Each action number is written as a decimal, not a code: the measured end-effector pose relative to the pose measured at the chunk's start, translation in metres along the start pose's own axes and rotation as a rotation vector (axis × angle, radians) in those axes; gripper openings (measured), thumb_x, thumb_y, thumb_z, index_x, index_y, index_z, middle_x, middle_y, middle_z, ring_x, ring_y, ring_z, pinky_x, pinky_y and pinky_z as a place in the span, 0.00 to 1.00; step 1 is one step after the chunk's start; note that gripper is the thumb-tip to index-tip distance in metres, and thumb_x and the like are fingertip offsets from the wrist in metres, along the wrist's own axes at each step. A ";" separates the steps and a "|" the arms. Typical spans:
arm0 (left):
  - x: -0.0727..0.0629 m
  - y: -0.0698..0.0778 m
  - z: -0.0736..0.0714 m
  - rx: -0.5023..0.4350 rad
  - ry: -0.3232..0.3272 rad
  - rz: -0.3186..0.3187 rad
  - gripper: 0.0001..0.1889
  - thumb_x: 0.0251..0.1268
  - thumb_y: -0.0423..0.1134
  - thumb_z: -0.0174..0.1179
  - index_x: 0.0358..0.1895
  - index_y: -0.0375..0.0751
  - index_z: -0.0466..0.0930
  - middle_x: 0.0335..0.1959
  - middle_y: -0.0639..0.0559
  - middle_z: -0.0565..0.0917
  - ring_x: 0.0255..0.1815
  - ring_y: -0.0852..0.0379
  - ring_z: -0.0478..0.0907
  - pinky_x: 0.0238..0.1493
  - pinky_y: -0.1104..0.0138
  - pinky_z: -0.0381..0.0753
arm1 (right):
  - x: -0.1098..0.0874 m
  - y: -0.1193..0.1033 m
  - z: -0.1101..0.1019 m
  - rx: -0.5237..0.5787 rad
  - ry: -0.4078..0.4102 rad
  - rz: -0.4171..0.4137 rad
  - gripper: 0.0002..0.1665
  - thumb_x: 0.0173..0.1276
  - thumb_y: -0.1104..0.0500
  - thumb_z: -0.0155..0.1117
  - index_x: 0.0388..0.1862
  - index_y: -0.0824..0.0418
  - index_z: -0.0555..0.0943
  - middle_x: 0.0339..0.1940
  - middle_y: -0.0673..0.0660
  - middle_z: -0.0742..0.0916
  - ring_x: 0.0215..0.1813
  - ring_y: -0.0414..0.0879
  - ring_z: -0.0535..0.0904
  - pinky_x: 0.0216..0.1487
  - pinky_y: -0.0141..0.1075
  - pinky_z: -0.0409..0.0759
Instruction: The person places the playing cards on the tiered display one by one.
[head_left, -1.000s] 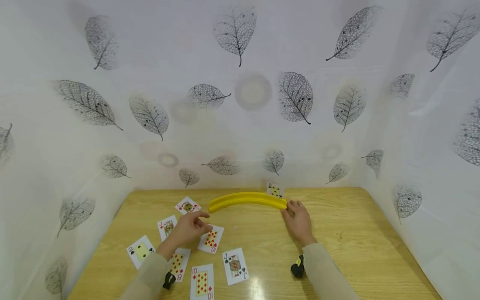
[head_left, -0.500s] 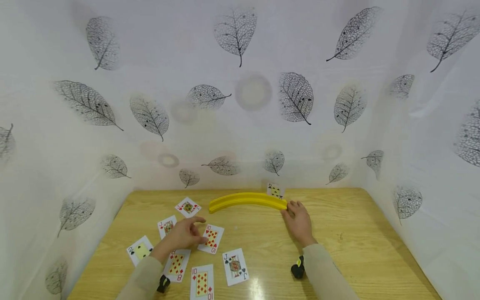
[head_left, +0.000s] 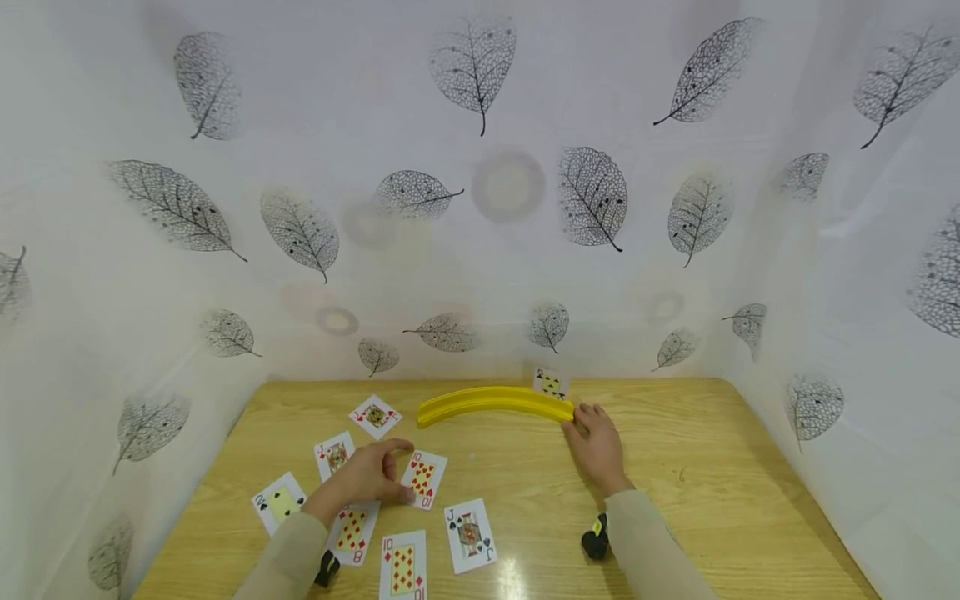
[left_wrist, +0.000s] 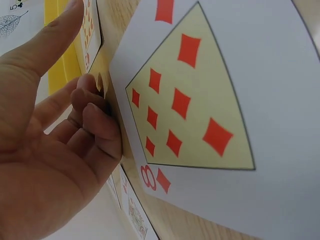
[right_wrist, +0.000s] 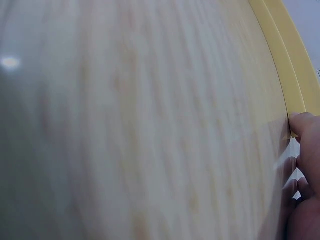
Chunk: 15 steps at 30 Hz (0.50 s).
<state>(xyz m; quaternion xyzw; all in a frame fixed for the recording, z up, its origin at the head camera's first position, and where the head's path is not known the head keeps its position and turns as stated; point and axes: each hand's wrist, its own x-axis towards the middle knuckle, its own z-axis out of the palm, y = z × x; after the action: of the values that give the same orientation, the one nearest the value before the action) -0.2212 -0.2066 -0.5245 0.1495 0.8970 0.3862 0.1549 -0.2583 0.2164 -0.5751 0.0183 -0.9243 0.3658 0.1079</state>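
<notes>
In the head view my left hand (head_left: 369,475) is at the left edge of the ten of hearts (head_left: 424,481), which lies face up. Its thumb tip is at the card's lower left corner and its index finger reaches toward the top left corner. The left wrist view shows the other fingers loosely bent near the tabletop, beside the eight of diamonds (left_wrist: 190,100). My right hand (head_left: 597,446) grips the right end of a yellow curved card holder (head_left: 491,400), thumb on its front side. A black-pipped card (head_left: 551,382) stands upright at the holder's right part.
Face-up cards lie around the left hand: jack of hearts (head_left: 376,417), jack of diamonds (head_left: 334,455), a black two (head_left: 279,502), ten of diamonds (head_left: 403,567) and jack of spades (head_left: 470,536). Leaf-printed white sheeting (head_left: 510,275) surrounds the wooden table (head_left: 720,475).
My left hand has come down from above the ten of hearts to its left edge, its thumb moving nearer to me. The right hand and the card holder stay in place.
</notes>
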 end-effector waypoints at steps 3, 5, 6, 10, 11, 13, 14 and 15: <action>0.000 0.000 0.002 0.028 0.000 -0.002 0.43 0.50 0.43 0.84 0.71 0.38 0.75 0.28 0.53 0.77 0.28 0.58 0.70 0.28 0.70 0.70 | -0.001 0.000 0.001 0.001 0.005 -0.002 0.32 0.81 0.52 0.63 0.71 0.75 0.74 0.75 0.74 0.75 0.81 0.74 0.62 0.80 0.69 0.60; 0.000 0.001 0.003 0.049 0.007 -0.006 0.43 0.50 0.44 0.84 0.71 0.39 0.75 0.27 0.53 0.76 0.28 0.59 0.70 0.28 0.69 0.69 | -0.001 -0.001 0.001 0.001 0.008 -0.005 0.32 0.80 0.53 0.63 0.71 0.76 0.74 0.75 0.74 0.75 0.81 0.74 0.62 0.79 0.69 0.61; 0.000 0.001 0.003 0.060 0.009 -0.008 0.43 0.50 0.44 0.84 0.71 0.40 0.75 0.27 0.53 0.76 0.28 0.59 0.70 0.28 0.69 0.69 | -0.001 -0.002 0.001 0.003 0.009 -0.005 0.32 0.80 0.53 0.63 0.71 0.76 0.74 0.75 0.74 0.75 0.81 0.74 0.62 0.79 0.69 0.61; 0.000 0.002 0.004 0.083 0.017 -0.011 0.43 0.50 0.45 0.84 0.71 0.41 0.76 0.27 0.53 0.76 0.27 0.58 0.70 0.28 0.69 0.68 | -0.001 -0.003 0.000 0.007 0.002 0.003 0.32 0.80 0.54 0.63 0.72 0.76 0.73 0.76 0.74 0.74 0.82 0.73 0.61 0.80 0.69 0.60; 0.000 0.002 0.005 0.086 0.018 -0.011 0.43 0.51 0.45 0.84 0.71 0.42 0.76 0.27 0.53 0.76 0.28 0.58 0.70 0.28 0.69 0.68 | -0.001 -0.003 0.000 0.005 -0.002 0.006 0.32 0.80 0.54 0.63 0.72 0.76 0.73 0.76 0.74 0.74 0.82 0.73 0.61 0.80 0.69 0.59; 0.000 0.001 0.005 0.093 0.019 -0.007 0.42 0.51 0.45 0.84 0.71 0.42 0.76 0.27 0.54 0.76 0.28 0.59 0.69 0.28 0.69 0.68 | -0.001 -0.003 -0.001 0.001 -0.012 0.012 0.33 0.81 0.54 0.62 0.72 0.76 0.73 0.77 0.74 0.74 0.82 0.73 0.60 0.81 0.68 0.59; 0.000 0.000 0.005 0.094 0.019 -0.007 0.42 0.51 0.45 0.84 0.71 0.42 0.76 0.27 0.54 0.76 0.27 0.59 0.69 0.28 0.69 0.68 | -0.001 -0.004 -0.001 -0.004 -0.017 0.015 0.33 0.81 0.53 0.62 0.73 0.76 0.72 0.77 0.74 0.74 0.82 0.73 0.60 0.81 0.68 0.58; 0.001 0.000 0.005 0.095 0.019 -0.007 0.42 0.51 0.45 0.84 0.71 0.42 0.76 0.27 0.54 0.76 0.27 0.59 0.69 0.28 0.69 0.68 | -0.001 -0.004 -0.002 -0.005 -0.020 0.018 0.33 0.81 0.53 0.62 0.73 0.76 0.72 0.77 0.74 0.73 0.82 0.73 0.60 0.81 0.68 0.58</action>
<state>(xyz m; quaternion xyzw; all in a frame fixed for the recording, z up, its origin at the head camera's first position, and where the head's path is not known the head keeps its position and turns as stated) -0.2196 -0.2030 -0.5283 0.1497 0.9162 0.3441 0.1405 -0.2565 0.2147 -0.5715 0.0133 -0.9264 0.3641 0.0951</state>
